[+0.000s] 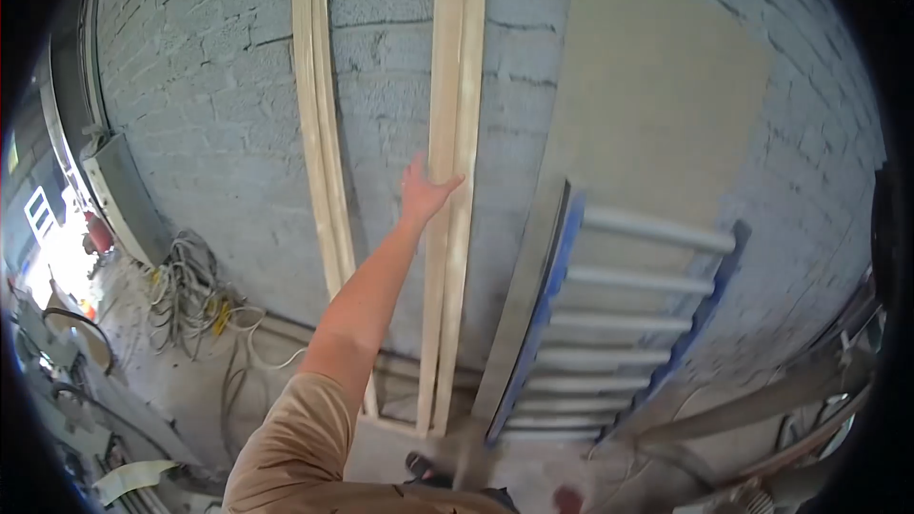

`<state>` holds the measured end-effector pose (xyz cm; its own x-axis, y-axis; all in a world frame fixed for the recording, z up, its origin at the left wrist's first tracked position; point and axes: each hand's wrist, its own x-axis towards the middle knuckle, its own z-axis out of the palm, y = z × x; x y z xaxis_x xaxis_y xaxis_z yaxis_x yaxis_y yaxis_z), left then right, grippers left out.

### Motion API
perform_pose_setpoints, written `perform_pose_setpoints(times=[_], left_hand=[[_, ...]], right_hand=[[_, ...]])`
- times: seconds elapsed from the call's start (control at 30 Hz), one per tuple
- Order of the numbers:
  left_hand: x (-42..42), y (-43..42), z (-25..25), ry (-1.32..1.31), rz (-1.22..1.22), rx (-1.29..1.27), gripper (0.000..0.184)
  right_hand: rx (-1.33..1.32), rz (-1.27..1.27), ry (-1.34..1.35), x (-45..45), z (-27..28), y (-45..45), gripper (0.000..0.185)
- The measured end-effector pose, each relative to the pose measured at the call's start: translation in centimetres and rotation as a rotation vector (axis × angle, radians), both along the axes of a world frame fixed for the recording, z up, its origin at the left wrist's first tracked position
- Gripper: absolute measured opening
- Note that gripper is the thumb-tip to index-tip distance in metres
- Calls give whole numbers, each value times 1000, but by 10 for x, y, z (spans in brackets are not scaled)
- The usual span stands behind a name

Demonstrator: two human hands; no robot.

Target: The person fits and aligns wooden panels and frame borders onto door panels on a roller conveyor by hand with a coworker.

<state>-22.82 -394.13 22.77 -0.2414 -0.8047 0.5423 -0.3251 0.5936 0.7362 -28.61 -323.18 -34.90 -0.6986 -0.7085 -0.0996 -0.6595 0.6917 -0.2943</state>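
Observation:
My left hand point(426, 198) reaches out in front of a long pale wooden board point(446, 276) that leans against the wall. Its thumb points right across the face of the board, while the slightly blurred fingers point up near the board's left edge. Thumb and fingers are apart, and whether they touch the wood I cannot tell. Left of the arm leans a second pale wooden length point(319, 114), with a lengthwise groove. Near the floor, a short low piece seems to join the two. My right hand is out of view.
A blue ladder point(609, 319) with grey rungs leans at the right, before a large beige panel point(657, 86). Coiled cables point(186, 290) lie on the floor at the left, beside a grey metal box point(129, 195). Long pipe-like pieces point(752, 409) lie at the lower right.

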Motion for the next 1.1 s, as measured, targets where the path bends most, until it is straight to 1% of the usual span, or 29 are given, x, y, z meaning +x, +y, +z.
perform_pose_setpoints(times=[0.03, 0.07, 0.1, 0.17, 0.23, 0.33, 0.43, 0.53, 0.57, 0.63, 0.73, 0.8, 0.83, 0.87, 0.93, 0.97, 1.0, 1.07, 1.1], left_hand=[[-15, -16, 10, 3, 35, -25, 114], [-28, -30, 19, 44, 54, -39, 116], [-41, -39, 28, 81, 74, -54, 117], [-62, -43, 41, 129, 90, -52, 118], [-68, -34, 49, 148, 94, -23, 119], [-81, -43, 36, 156, 152, -112, 122], [-92, -53, 27, 177, 261, -347, 110], [-77, -33, 48, 54, 75, -43, 94], [-78, -33, 46, 69, 101, -84, 90], [-86, -30, 46, 99, 144, -171, 82], [-90, -20, 45, 156, 246, -269, 74], [-80, -7, 52, 251, 177, -218, 70], [-74, 3, 55, 303, 148, -185, 68], [-69, 11, 59, 305, 139, -160, 67], [-49, 25, 72, 317, 170, -108, 64], [-38, 34, 76, 227, 236, -92, 60], [-27, 44, 79, 142, 319, -64, 57], [0, 66, 79, 416, 176, -195, 54], [11, 73, 78, 413, 208, -239, 53]], right_hand=[[-38, -303, -475, 15, 31, -21, 28], [-78, -525, -739, 26, 52, -42, 29], [-87, -591, -822, 31, 65, -62, 30], [-77, -604, -882, 28, 83, -97, 33], [-69, -561, -897, 20, 92, -132, 38], [-59, -496, -925, -1, 101, -176, 46], [-46, -397, -944, -27, 113, -214, 55], [-40, -282, -963, -58, 126, -246, 65], [-38, -245, -967, -68, 127, -256, 68], [-61, -173, -978, -90, 146, -275, 75], [-79, -75, -973, -123, 164, -305, 85], [-220, 8, -947, -135, 194, -338, 92], [-506, 124, -910, -136, 200, -362, 55], [-771, 269, -859, -136, 206, -385, 27], [-774, 292, -980, -124, 260, -413, 29], [-749, 341, -1047, -116, 283, -431, 31], [-765, 429, -1004, -108, 294, -446, 34], [-801, 622, -937, -85, 309, -472, 41], [-779, 679, -1054, -72, 317, -480, 54]])
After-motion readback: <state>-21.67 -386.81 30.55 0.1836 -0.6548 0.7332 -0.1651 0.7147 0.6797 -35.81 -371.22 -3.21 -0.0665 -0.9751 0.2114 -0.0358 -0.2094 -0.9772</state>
